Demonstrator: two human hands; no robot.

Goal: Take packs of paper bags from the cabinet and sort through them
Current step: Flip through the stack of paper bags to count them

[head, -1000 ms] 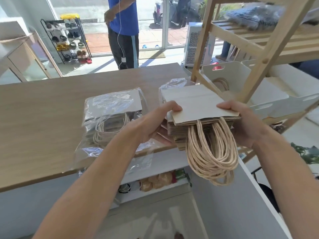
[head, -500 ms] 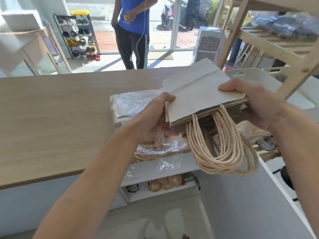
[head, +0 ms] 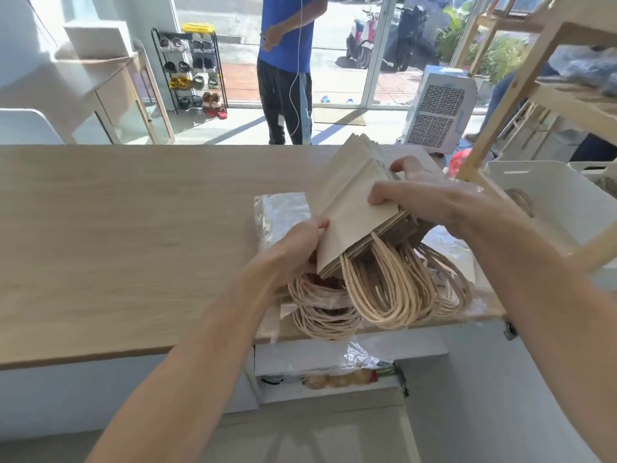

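Lifted and tilted, the bag stack (head: 350, 208) is gripped by left hand (head: 293, 252) and right hand (head: 430, 198).

Shoe rack (head: 192, 71) far left; person in blue shirt (head: 287, 66) centre; white air cooler (head: 439, 108) right.

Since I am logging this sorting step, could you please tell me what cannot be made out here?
Head view only:
- Wrapped pack under the stack of paper bags: mostly covered by the stack and left hand; glare hides its contents.
- Bag count: edges too fine.
- Right hand: fingertips behind the stack.
- White bin: cut by the wooden shelf post.
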